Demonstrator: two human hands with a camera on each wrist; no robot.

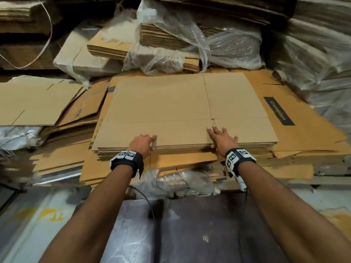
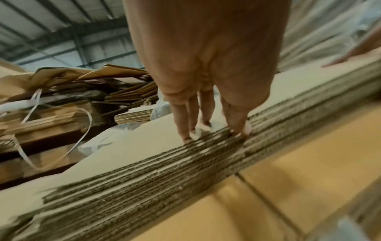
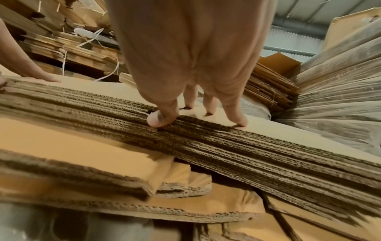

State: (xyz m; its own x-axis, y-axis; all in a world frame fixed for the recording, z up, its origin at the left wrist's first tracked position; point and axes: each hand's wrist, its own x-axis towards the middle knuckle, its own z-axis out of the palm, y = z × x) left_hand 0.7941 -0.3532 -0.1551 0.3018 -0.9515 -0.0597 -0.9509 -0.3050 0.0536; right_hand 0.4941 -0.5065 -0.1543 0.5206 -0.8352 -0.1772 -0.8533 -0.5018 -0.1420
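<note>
A stack of flattened brown cardboard boxes (image 1: 171, 107) lies in front of me, its corrugated near edge (image 2: 144, 171) (image 3: 247, 146) facing me. My left hand (image 1: 152, 144) (image 2: 212, 135) is at that near edge, left of middle. Its fingers (image 2: 185, 130) lie on the top sheet and its thumb presses into the edge a few sheets down, pinching the top sheets. My right hand (image 1: 213, 137) (image 3: 195, 117) is farther right. Its fingers (image 3: 237, 117) spread flat on top while the thumb (image 3: 160, 119) digs under the top sheets at the edge.
Under the stack lies a larger sheet printed "Crompton" (image 1: 279, 111). Plastic-wrapped cardboard bundles (image 1: 190, 44) are piled behind, and more wrapped stacks (image 1: 322, 63) stand on the right. Loose flat boxes (image 1: 38, 103) lie on the left, with a white strap (image 1: 47, 35) above. Crumpled plastic (image 1: 180, 183) sits below the stack.
</note>
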